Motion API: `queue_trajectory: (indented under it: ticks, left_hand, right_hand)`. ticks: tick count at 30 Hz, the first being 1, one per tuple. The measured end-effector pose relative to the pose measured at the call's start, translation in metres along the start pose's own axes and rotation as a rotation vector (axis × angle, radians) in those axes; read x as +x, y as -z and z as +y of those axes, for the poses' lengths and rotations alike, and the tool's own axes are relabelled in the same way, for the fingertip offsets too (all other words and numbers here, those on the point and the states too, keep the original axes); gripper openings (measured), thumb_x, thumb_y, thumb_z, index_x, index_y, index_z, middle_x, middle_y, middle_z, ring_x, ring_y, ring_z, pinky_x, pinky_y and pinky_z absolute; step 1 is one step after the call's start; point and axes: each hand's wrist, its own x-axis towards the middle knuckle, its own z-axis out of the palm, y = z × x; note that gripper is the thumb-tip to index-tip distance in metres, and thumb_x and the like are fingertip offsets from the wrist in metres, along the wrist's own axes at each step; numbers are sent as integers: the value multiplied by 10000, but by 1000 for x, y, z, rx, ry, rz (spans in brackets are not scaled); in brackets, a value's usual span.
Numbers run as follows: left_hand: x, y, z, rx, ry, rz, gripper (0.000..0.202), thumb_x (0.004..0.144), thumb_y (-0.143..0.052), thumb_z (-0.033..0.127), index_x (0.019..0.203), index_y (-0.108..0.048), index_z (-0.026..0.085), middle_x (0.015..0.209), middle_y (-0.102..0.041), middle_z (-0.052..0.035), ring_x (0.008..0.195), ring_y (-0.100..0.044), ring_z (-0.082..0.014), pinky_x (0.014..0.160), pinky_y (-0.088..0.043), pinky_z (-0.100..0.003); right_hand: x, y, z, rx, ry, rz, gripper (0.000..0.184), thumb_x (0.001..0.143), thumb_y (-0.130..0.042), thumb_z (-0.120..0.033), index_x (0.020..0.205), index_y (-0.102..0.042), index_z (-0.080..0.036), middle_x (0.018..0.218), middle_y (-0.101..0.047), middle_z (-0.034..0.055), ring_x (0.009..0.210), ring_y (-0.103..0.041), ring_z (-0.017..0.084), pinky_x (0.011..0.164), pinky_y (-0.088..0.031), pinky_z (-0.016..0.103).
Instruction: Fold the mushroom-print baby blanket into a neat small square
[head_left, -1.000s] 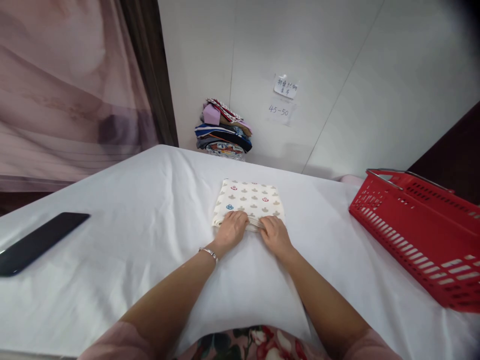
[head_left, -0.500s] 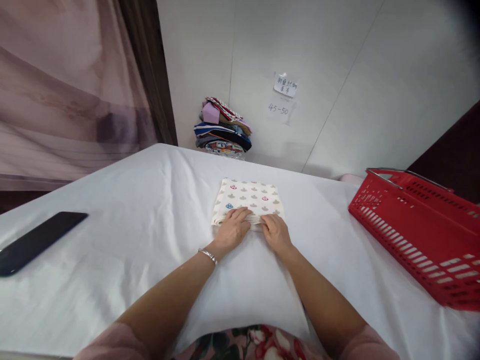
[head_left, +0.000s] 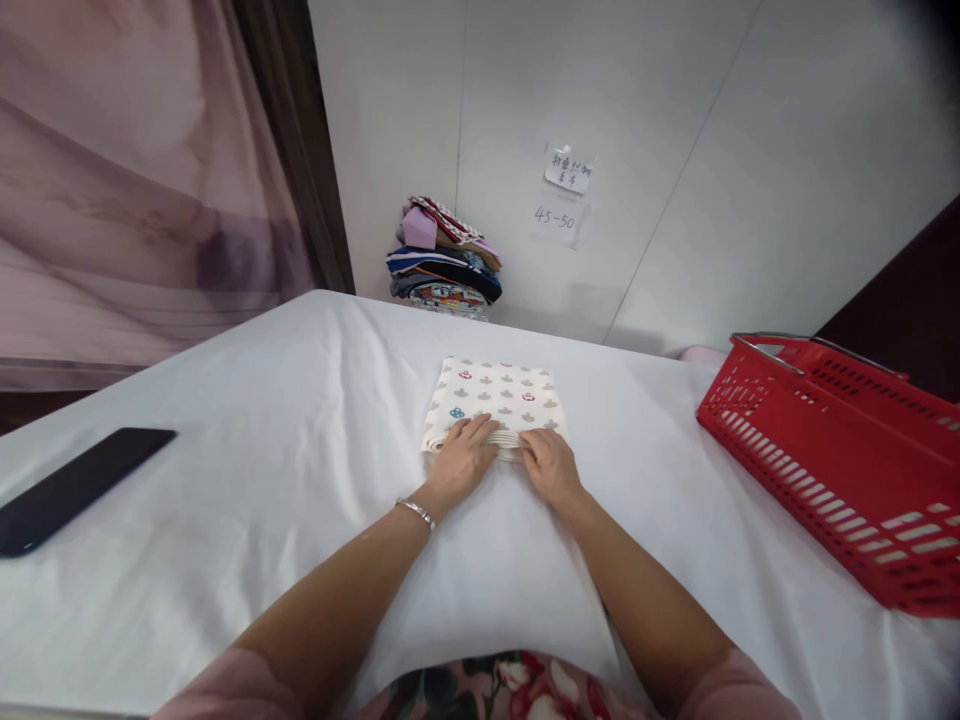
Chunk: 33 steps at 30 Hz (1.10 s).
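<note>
A cream folded cloth (head_left: 506, 390) printed with grey, red and blue motifs lies flat in the middle of the white-covered table, its stacked layers showing along the near edge. My left hand (head_left: 465, 455), with a silver bracelet at the wrist, rests its fingers on top of the near edge, left of centre, with the thumb low at the layers. My right hand (head_left: 551, 465) has its fingers curled over the same edge farther right, the thumb against the layers. A small gap separates the two hands. The undersides of both hands are hidden.
A red plastic basket (head_left: 832, 470) with metal handles stands at the right. A dark phone-like slab (head_left: 79, 490) lies at the left on the white tablecloth (head_left: 247, 480). Several folded fabrics (head_left: 446, 260) are piled beyond the far edge, by the wall with paper signs (head_left: 568, 170).
Both hands stay at the cloth's near edge with almost no movement. The whole view has shifted very slightly.
</note>
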Motion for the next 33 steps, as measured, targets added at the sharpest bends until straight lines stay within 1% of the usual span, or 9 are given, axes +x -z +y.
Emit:
queue_trajectory:
  ticks: [3, 7, 10, 14, 18, 23, 25, 28, 33]
  left_hand:
    - [0, -2, -1, 24, -33, 13, 290, 895, -385, 167, 712, -610, 183, 1239, -539, -42, 1238, -381, -234, 999, -322, -444]
    - [1, -4, -1, 13, -81, 79, 257, 892, -354, 121, 847, -602, 172, 1183, -563, -56, 1222, -393, -223, 985, -345, -423]
    - [2, -5, -1, -4, -40, 138, 237, 894, -350, 131, 871, -583, 167, 1135, -581, -73, 1160, -451, -220, 951, -374, -415]
    - [3, -6, -2, -24, -9, 161, 225, 901, -347, 143, 824, -557, 162, 1035, -618, -86, 1007, -547, -184, 907, -397, -388]
    - [4, -6, -3, -38, -6, 169, 204, 896, -360, 128, 821, -547, 161, 1001, -628, -75, 976, -560, -169, 900, -390, -369]
    - [3, 3, 2, -12, -8, 188, 180, 893, -397, 156, 840, -568, 170, 1051, -602, -66, 998, -524, -183, 896, -376, -363]
    - [1, 7, 6, 22, -27, 173, 179, 883, -411, 144, 848, -581, 187, 1042, -592, -50, 976, -508, -187, 849, -381, -349]
    - [-1, 8, 12, 87, -66, 87, 189, 872, -427, 126, 833, -594, 205, 930, -586, -26, 846, -492, -172, 749, -375, -324]
    - [0, 2, 15, 188, -22, -11, 169, 858, -486, 183, 721, -585, 187, 825, -547, -31, 807, -458, -189, 706, -352, -336]
  right_hand:
    - [0, -1, 0, -7, 0, -2, 162, 846, -463, -152, 970, -561, -189, 899, -614, 60, 836, -518, 208, 745, -396, 328]
    - [1, -1, -1, -18, 0, -14, 151, 842, -466, -164, 956, -564, -183, 894, -611, 64, 831, -513, 209, 742, -392, 328]
    - [1, 1, -4, -22, 3, -41, 170, 821, -467, -151, 961, -562, -173, 898, -605, 67, 844, -505, 212, 751, -385, 331]
    - [1, 5, -8, -10, 21, -76, 266, 766, -502, -152, 1028, -543, -164, 967, -594, 84, 901, -493, 231, 784, -374, 349]
    - [1, 5, -9, -13, 23, -92, 267, 776, -508, -165, 1040, -541, -171, 988, -597, 87, 916, -494, 242, 786, -369, 356]
    - [5, 3, -5, -35, -9, -44, 195, 838, -456, -134, 1001, -557, -174, 929, -614, 69, 857, -512, 220, 743, -377, 336]
    - [6, 3, -4, -28, -22, -20, 185, 854, -451, -143, 1002, -557, -175, 926, -617, 68, 860, -519, 217, 745, -380, 332]
    - [7, 4, -4, -19, -28, 4, 176, 861, -449, -143, 994, -559, -177, 920, -619, 67, 859, -526, 213, 741, -382, 325]
    - [6, 5, -5, -10, -25, -2, 170, 845, -462, -128, 964, -568, -187, 914, -619, 57, 849, -521, 209, 745, -379, 323]
